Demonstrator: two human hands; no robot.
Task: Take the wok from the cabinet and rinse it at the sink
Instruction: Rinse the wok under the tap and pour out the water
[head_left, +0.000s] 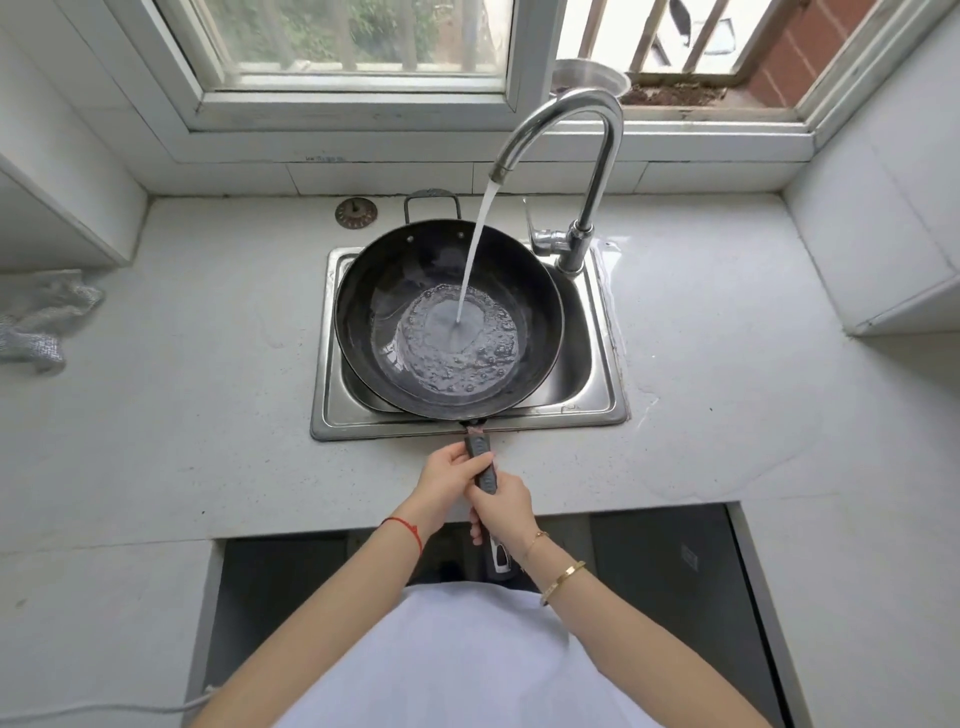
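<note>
Centrally, just above the middle of the frame, the wok (450, 317) sits over the steel sink (605, 364), its dark bowl covering most of the basin and its far loop handle reaching past the sink's upper rim. Its long handle (482, 465) points straight down the frame, across the pale countertop (182, 415). Both forearms rise from the bottom edge and meet at that handle. The left hand (449, 480) is wrapped around it from the left, nearer the wok, fingers curled over the top. The right hand (503, 512) clasps it just below, closed firmly around the grip, with the handle's end showing under the wrist. From the curved faucet (587, 156) at upper right of the sink, 1 stream of water (475, 249) falls into the wok's centre, where a shallow, bubbling pool has gathered. A grey cloth (41, 322) lies at the left edge, and a round strainer (356, 212) rests on the counter above the sink's upper left corner.
</note>
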